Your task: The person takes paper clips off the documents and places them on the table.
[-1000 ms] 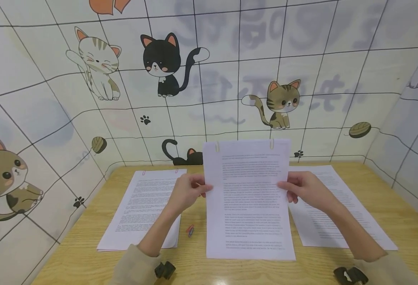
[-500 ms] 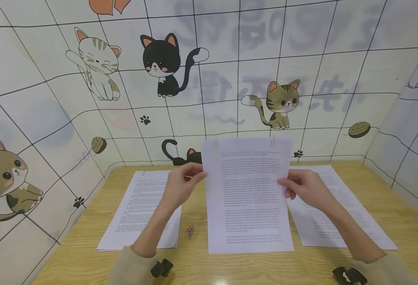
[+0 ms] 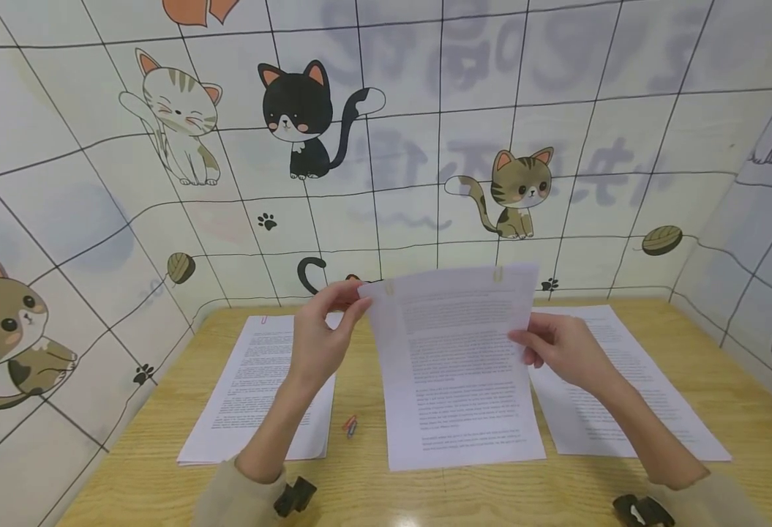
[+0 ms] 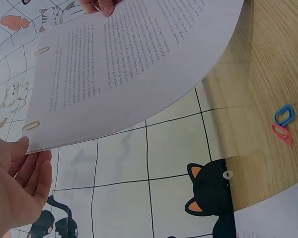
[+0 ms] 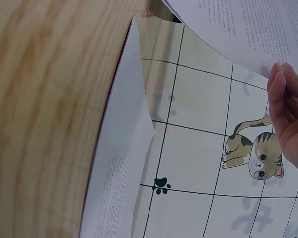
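A printed document [image 3: 465,380] is held up off the table, bowed slightly, with two pale yellow paper clips [image 3: 498,274] along its top edge. My left hand [image 3: 320,337] pinches its top left corner between thumb and fingers, close to one yellow paper clip [image 4: 31,126]. With thumb and fingertips, my right hand [image 3: 560,348] grips the right edge, somewhat below the top. In the right wrist view, that hand [image 5: 290,114] shows at the right side, on the sheet's edge. How many sheets the document has cannot be told.
On the wooden table [image 3: 451,498] lie a left paper stack [image 3: 247,395], with a red clip at its top, and a right paper stack [image 3: 623,395]. A loose blue paper clip [image 4: 284,115] and a pink paper clip [image 4: 282,134] lie between. A cat-patterned wall covering [image 3: 412,219] stands behind.
My left hand has slid up the document's left edge to its top corner. That corner has tilted down and left, and the sheet now bows. The right hand has barely moved.
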`<state>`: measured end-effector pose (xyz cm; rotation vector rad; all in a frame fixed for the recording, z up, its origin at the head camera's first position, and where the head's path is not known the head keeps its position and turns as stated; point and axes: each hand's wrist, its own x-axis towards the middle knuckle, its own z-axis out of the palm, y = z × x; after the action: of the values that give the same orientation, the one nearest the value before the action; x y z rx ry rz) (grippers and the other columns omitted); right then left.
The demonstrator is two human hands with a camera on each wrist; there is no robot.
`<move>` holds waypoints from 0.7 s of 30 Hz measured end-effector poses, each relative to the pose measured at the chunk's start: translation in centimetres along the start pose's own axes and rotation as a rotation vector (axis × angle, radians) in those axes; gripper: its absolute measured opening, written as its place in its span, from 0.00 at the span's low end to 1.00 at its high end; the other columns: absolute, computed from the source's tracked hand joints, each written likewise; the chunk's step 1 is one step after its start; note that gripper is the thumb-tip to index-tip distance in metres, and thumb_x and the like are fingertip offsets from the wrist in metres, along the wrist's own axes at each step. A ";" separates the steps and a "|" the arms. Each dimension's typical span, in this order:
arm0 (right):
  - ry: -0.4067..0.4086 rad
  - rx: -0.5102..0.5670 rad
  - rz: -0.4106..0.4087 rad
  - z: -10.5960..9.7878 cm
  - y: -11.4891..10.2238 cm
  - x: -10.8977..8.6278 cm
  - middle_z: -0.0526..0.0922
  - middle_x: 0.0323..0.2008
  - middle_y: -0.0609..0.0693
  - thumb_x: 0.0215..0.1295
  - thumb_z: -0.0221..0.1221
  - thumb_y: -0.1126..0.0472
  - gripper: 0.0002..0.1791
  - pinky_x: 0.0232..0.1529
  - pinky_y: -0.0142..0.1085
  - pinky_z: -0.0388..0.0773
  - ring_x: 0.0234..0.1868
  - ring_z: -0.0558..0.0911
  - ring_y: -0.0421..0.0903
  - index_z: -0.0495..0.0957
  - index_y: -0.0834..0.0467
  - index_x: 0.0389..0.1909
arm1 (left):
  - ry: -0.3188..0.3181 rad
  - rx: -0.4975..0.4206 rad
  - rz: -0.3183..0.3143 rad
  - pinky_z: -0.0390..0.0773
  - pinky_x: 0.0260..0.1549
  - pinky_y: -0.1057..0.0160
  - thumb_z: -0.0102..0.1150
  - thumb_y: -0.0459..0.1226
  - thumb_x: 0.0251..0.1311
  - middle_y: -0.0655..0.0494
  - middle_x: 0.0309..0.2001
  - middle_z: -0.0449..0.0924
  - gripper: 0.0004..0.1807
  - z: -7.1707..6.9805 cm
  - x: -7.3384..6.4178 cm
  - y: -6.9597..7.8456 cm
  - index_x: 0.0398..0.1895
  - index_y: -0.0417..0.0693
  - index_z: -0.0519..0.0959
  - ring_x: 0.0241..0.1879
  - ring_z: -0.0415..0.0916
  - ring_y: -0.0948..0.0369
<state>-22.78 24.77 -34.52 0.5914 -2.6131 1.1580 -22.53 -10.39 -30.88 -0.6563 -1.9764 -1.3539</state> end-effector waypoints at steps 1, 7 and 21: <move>-0.001 -0.004 -0.002 0.0 0.0 0.0 0.78 0.19 0.46 0.68 0.63 0.70 0.07 0.23 0.32 0.75 0.20 0.77 0.42 0.83 0.63 0.44 | 0.001 0.008 0.016 0.78 0.41 0.69 0.69 0.31 0.61 0.53 0.37 0.86 0.10 0.0 0.0 0.1 0.46 0.41 0.85 0.35 0.83 0.59; -0.014 -0.017 -0.026 0.2 -0.1 -0.1 0.77 0.19 0.45 0.67 0.63 0.70 0.05 0.22 0.32 0.74 0.20 0.76 0.41 0.83 0.62 0.42 | 0.002 0.034 0.123 0.78 0.42 0.69 0.69 0.29 0.61 0.53 0.37 0.86 0.09 0.1 -0.1 0.3 0.43 0.39 0.85 0.34 0.83 0.59; -0.043 -0.016 -0.036 0.1 -0.6 -0.2 0.76 0.18 0.44 0.66 0.64 0.69 0.05 0.21 0.32 0.73 0.20 0.76 0.41 0.83 0.61 0.41 | -0.017 0.017 0.216 0.76 0.34 0.70 0.67 0.27 0.61 0.58 0.33 0.86 0.03 0.4 0.0 0.3 0.36 0.41 0.85 0.30 0.79 0.61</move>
<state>-22.35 24.44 -34.26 0.6641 -2.6334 1.1247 -22.39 -9.86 -30.80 -0.8496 -1.8676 -1.2035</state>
